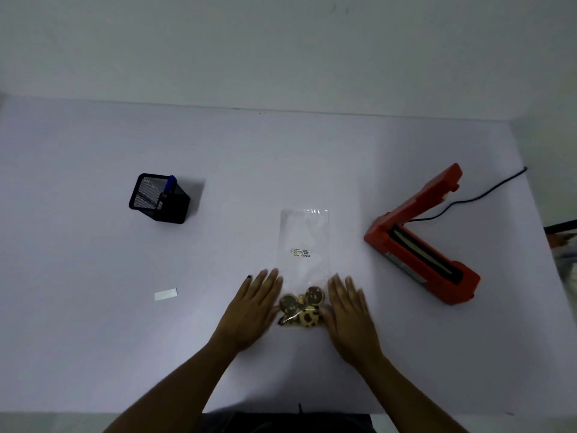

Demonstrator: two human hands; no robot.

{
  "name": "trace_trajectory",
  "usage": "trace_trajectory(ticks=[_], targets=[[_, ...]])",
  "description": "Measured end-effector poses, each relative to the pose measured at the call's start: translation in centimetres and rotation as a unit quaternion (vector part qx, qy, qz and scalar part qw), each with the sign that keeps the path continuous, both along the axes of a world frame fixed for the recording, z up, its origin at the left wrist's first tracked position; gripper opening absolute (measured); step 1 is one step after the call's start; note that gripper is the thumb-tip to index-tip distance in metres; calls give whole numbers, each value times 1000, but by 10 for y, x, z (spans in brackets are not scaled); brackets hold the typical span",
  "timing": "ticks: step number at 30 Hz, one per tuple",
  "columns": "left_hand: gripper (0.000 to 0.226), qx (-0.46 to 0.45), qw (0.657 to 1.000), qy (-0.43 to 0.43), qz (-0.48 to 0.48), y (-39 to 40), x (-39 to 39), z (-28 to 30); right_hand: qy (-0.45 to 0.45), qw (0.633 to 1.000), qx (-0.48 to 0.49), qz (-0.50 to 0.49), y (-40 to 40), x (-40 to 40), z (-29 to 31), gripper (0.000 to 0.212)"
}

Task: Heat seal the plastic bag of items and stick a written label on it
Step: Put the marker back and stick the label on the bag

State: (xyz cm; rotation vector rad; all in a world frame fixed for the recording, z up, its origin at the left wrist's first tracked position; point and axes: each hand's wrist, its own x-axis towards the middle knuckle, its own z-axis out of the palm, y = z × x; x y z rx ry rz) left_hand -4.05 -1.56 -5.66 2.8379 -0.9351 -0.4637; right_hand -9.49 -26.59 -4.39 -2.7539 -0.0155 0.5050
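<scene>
- The plastic bag [304, 242] lies flat near the middle of the table [93, 339], a little toward the near edge, with its long axis running from the near edge to the far edge
- The items [301, 307], round brown-and-cream pieces, are bunched at the bag's near end; the far end is empty film, and whether it is sealed is too faint to tell
- A written label [301, 253] already sits on the bag about halfway along its length
- The left hand [253, 310] lies flat with fingers straight and spread, just beside the bag's left edge at the items, holding nothing
- The right hand [349, 314] mirrors it on the bag's right edge, fingers straight, flat, also holding nothing; it is slightly blurred
- The bag sits directly between the two hands, both equally near it
- The heat sealer [421, 245] stands toward the right edge with its arm raised, so the right hand is the nearer one to it
- Judged from this, the task looks close to done, or the bag's far end must swing rightward to the sealer
- A mesh pen holder [159, 198] with a blue pen [170, 184] stands toward the left edge, and a white strip [165, 294] lies left of the left hand
</scene>
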Motion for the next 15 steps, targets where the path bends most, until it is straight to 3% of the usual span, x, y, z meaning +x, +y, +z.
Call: trace_trajectory(ticks=[7,15], targets=[[56,-26,999,-9,23,-1,24,4,-9,999,-34,11,11,34,-2,59],[56,17,996,-22,91,15,142,5,-55,996,-60,28,44,164,-2,56]])
